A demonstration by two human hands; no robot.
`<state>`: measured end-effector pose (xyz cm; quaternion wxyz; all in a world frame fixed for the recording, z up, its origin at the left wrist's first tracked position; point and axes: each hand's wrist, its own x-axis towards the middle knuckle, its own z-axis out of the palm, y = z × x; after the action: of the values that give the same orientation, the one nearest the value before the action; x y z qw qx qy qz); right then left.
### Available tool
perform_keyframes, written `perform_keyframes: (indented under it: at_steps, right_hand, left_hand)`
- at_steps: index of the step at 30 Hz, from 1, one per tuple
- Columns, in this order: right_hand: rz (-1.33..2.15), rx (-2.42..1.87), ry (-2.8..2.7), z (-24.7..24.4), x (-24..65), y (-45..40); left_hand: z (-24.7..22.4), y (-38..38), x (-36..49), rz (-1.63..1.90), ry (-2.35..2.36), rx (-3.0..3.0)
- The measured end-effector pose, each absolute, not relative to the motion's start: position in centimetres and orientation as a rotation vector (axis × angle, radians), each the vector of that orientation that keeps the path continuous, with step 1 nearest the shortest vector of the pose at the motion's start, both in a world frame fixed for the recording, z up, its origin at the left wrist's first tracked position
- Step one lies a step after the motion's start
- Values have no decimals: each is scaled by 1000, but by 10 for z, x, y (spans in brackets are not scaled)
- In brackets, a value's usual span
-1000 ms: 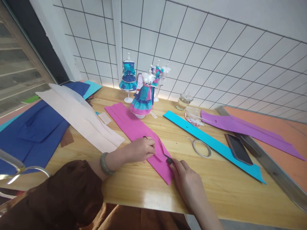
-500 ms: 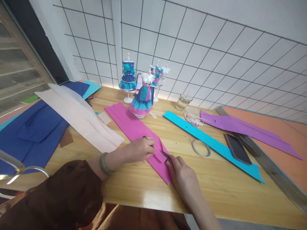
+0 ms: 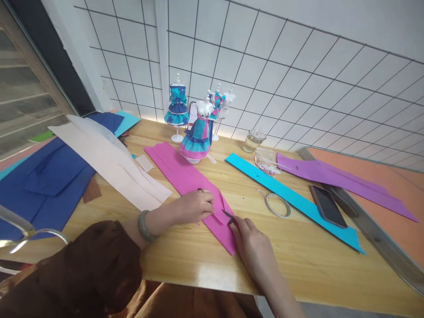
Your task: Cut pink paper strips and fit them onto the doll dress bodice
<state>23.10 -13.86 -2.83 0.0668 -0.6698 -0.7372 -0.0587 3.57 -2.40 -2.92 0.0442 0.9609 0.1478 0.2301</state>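
Note:
A folded pink strip of fabric or paper (image 3: 185, 172) lies slanting across the wooden table. My left hand (image 3: 195, 206) rests over its middle, with thumb and fingers pinched on a raised flap of the pink strip. A small dark object, perhaps a ring, shows at the knuckles. At the strip's near end my right hand (image 3: 253, 243) is closed around small dark scissors (image 3: 227, 215). Their blades point up and left at the flap, slightly apart; the handles are mostly hidden by the fingers.
Several small dress forms (image 3: 195, 137) stand behind the strip. To the right are a blue strip (image 3: 281, 190), a tape roll (image 3: 278, 205), a phone (image 3: 327, 205), a glass (image 3: 254, 140) and a purple piece (image 3: 341, 179). Pale pink (image 3: 122, 172) and dark blue sheets (image 3: 49, 181) lie left.
Almost nothing differs. The scissor blades look slightly more parted, and both hands keep their places on the pink strip.

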Motion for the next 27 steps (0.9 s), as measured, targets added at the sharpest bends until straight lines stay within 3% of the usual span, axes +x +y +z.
perform_keyframes:
  at_steps: [27]
  right_hand:
    - [-226, -1944, -2244, -30, 228, -129]
  left_hand:
    - [-27, -24, 34, 703, 438, 2944]
